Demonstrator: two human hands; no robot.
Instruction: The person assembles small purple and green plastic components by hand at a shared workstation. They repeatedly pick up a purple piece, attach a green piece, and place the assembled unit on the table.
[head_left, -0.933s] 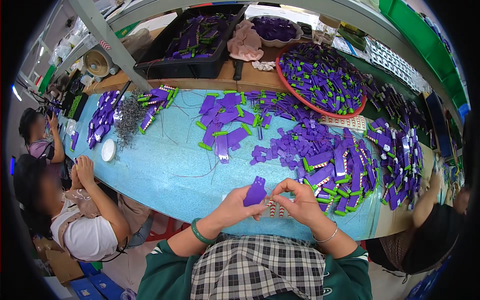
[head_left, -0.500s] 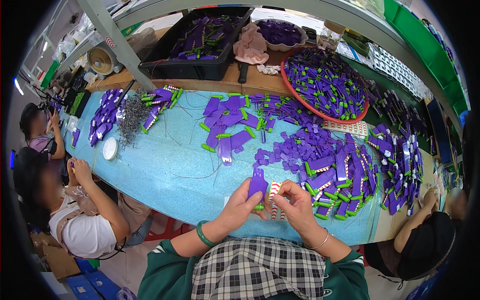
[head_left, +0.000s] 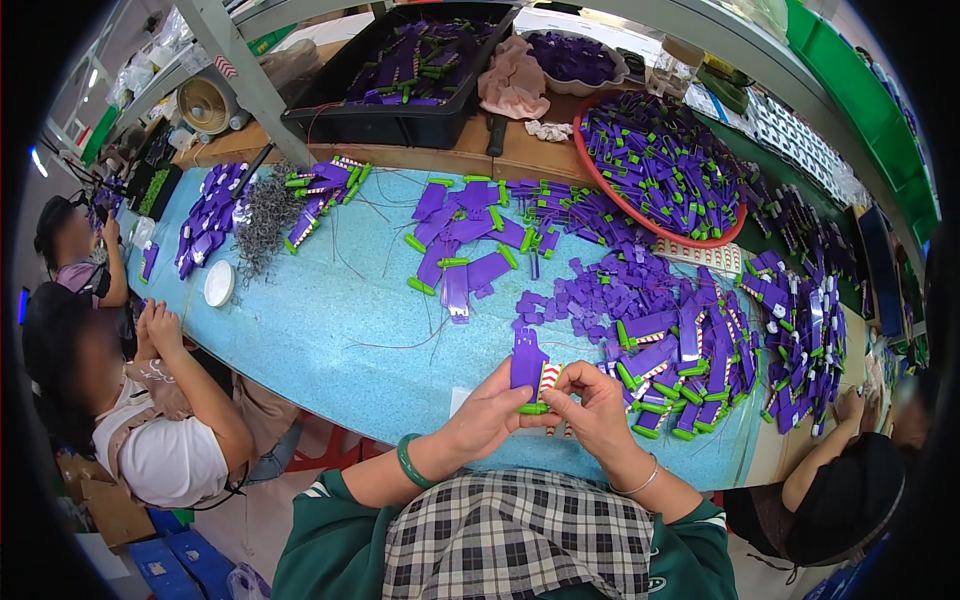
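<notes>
Between finger and thumb, my left hand (head_left: 480, 418) holds a flat purple plastic piece (head_left: 526, 362) upright, its bright green end near my fingers. My right hand (head_left: 594, 412) pinches a red-and-white striped sticker (head_left: 549, 376), which lies along the right edge of the purple piece. Whether the sticker is stuck down there I cannot tell. Striped ends also show below my fingers, mostly hidden. Just right of my hands lies a heap of purple pieces with green ends (head_left: 655, 358), several of them striped.
Small purple parts (head_left: 600, 290) lie beyond my hands on the blue table (head_left: 340, 320). A red basin (head_left: 592, 165) full of purple-green pieces and a black tray (head_left: 400, 128) stand at the back. Metal wire bits (head_left: 265, 225) sit left. Other people work at both sides.
The striped sticker, apart from the purple piece before, now meets its right edge. My hands have come closer together, and more of the green end shows.
</notes>
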